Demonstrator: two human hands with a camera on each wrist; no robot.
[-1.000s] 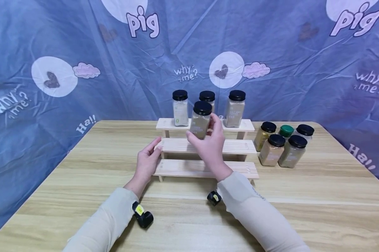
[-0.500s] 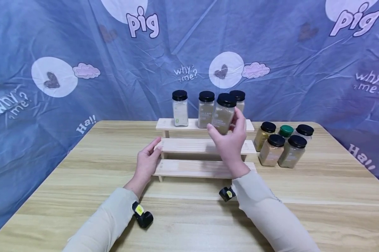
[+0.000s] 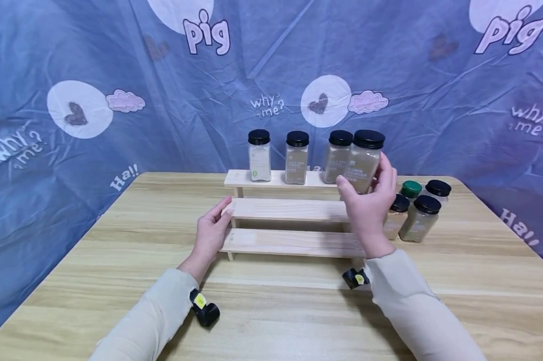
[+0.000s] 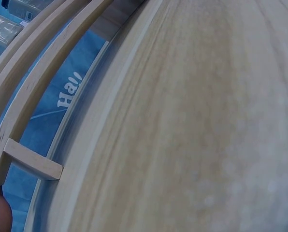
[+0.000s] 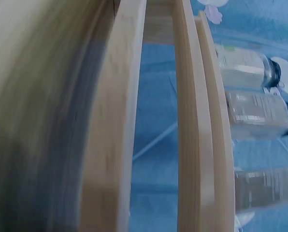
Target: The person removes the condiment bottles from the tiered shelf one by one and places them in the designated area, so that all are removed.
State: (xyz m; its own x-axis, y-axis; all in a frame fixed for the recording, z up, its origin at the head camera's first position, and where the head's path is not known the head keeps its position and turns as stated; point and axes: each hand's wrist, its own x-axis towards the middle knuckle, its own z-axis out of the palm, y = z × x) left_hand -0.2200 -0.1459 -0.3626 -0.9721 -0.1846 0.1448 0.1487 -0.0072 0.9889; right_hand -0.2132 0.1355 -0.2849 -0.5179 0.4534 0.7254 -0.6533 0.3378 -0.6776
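One jar [image 3: 362, 164], lid [image 3: 369, 139] upward, sits nearly vertical in the right hand [image 3: 371, 206].

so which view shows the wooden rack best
The head view: all three shelves of the wooden rack show, though the right hand covers part of its right end. The left wrist view catches shelf edges and a leg; the right wrist view, shelf edges and jars on the top shelf.

Held jar [image 3: 362, 168] is grey-brn w/ blk lid [image 3: 369, 139], rack [image 3: 289, 209] pale tan, backdrop [image 3: 185, 140] blue w/ wht/pink prints [image 3: 126, 101].
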